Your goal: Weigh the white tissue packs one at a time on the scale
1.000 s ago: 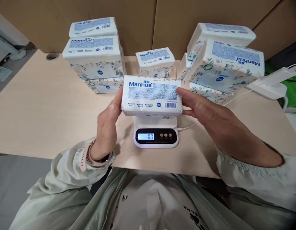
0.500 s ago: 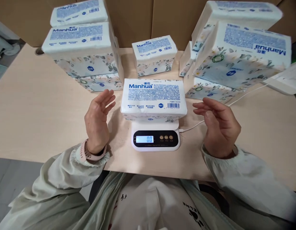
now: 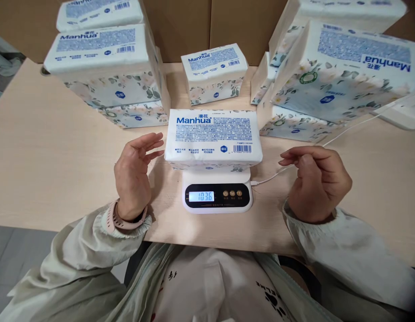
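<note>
A white and blue Manhua tissue pack (image 3: 212,136) lies on a white digital scale (image 3: 217,210), whose lit display (image 3: 201,197) reads 103.6. To the left of the pack my left hand (image 3: 133,174) is open and apart from it, fingers pointing inward, nothing held. On the other side my right hand (image 3: 316,183) is raised over the table, farther from the pack, its fingers extended with nothing between them. A white cable (image 3: 272,179) runs from the scale's right side and passes behind my right hand.
Stacked tissue packs stand at the back left (image 3: 106,67) and back right (image 3: 341,76) of the wooden table (image 3: 59,179). A single pack (image 3: 214,74) stands between them. Brown cardboard (image 3: 180,29) lines the far side. A white device (image 3: 407,109) sits at the right edge.
The display went from 0.0 to 103.6. My right hand has moved right, away from the pack, and its fingers are closer together. My left hand has shifted slightly left and down.
</note>
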`<state>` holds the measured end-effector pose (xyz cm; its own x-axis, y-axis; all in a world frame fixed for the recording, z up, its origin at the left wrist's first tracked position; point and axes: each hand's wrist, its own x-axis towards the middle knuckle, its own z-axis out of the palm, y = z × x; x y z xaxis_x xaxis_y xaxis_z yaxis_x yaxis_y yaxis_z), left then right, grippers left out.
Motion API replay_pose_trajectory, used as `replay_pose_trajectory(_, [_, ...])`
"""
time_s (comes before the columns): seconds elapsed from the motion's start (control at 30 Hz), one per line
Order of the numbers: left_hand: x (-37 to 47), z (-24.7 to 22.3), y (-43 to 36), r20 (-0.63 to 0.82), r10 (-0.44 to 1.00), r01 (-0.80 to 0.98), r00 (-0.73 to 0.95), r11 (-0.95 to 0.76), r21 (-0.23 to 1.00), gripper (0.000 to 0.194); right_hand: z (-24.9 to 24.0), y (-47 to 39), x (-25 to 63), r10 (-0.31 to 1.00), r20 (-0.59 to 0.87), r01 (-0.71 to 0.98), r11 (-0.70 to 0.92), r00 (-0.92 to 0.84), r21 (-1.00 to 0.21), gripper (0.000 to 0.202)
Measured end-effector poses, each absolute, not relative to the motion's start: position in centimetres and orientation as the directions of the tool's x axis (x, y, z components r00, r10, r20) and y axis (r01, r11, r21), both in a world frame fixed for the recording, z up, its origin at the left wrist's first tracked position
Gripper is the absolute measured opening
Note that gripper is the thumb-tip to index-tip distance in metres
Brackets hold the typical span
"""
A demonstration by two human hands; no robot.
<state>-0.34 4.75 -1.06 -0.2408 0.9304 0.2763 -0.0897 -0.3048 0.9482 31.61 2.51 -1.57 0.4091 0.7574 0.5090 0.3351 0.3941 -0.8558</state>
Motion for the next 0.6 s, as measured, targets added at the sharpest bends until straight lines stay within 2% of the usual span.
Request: replay_pose_trajectory(0.6, [0.01,-0.53,4.27,0.286,0.922,-0.039,-0.261,-0.306,0.951,0.036,-2.01,2.64,31.68,0.738,0.544,0.296,0.458,0.399,-0.838,0.019])
